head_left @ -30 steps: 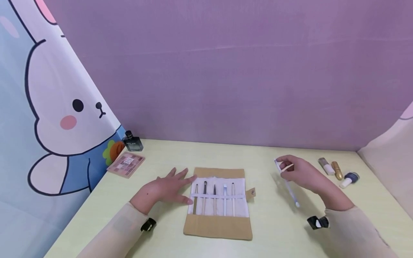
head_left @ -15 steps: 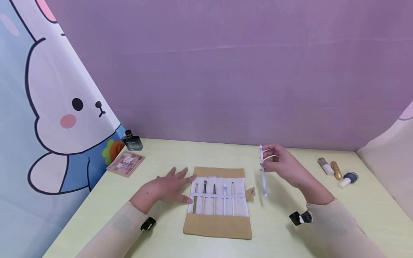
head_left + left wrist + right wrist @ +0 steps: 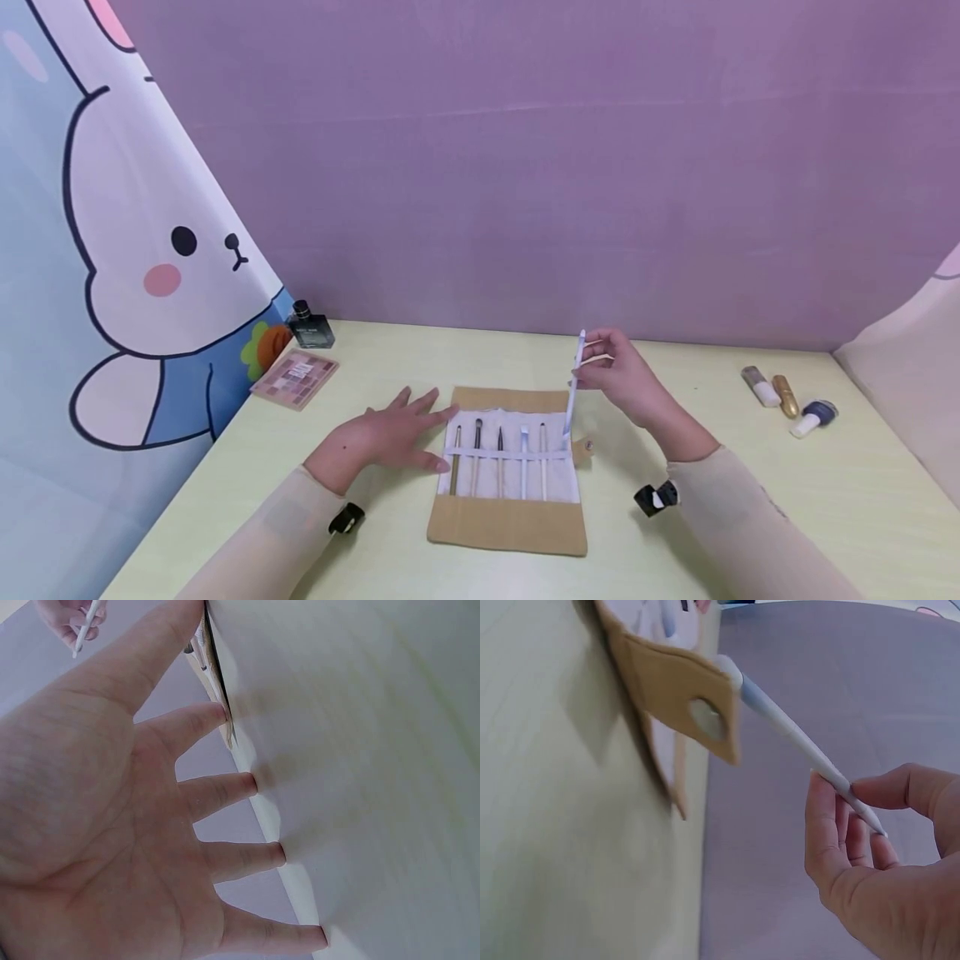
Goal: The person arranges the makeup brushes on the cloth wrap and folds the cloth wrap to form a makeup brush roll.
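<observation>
Brush (image 3: 573,385) pinched upright by right hand (image 3: 622,379) fingers, tip over right edge of brush roll (image 3: 510,467) that left hand (image 3: 378,437), fingers spread, presses flat; tip may miss elastic band and snag fabric.

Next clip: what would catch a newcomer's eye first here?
The open tan fabric brush roll at the middle of the pale green table, with five slim brushes under its white strap. The right hand pinches a white pen-like brush over the roll's right edge, while the left hand lies flat at its left edge. A cartoon rabbit curtain fills the left.
</observation>
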Demonstrator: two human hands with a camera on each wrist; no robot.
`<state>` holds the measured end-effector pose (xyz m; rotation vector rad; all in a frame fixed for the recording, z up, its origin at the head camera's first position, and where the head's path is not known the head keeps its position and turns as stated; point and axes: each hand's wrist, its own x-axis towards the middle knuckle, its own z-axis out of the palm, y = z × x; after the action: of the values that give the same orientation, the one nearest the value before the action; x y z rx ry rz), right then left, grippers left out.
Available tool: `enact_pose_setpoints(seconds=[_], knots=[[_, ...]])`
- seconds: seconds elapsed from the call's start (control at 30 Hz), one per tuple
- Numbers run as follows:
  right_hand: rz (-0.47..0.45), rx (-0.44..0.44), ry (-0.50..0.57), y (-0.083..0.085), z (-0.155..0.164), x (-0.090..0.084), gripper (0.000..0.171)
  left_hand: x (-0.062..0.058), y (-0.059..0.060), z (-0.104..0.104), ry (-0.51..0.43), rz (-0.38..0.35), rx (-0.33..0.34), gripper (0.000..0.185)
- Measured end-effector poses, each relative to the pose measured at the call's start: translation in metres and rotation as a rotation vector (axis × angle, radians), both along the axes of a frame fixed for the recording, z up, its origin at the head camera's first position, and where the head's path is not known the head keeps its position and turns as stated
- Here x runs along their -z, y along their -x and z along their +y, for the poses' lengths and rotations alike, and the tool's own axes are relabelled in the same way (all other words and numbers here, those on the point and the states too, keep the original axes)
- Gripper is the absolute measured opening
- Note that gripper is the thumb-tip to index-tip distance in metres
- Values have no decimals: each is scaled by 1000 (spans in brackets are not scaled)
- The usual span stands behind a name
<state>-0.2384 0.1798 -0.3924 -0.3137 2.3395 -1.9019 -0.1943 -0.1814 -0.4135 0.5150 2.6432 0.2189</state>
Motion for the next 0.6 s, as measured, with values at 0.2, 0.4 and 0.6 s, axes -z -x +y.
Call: enact_pose_setpoints(seconds=[0.2, 0.4, 0.6], knots=[[-42, 29, 9, 6, -5, 14, 52, 0, 1, 1, 0, -1, -5, 95], [-86, 61, -19, 7, -9, 22, 53, -1, 1, 2, 11, -5, -8, 94], [-120, 25, -45, 3, -12, 27, 56, -1, 0, 2, 15, -2, -7, 95]])
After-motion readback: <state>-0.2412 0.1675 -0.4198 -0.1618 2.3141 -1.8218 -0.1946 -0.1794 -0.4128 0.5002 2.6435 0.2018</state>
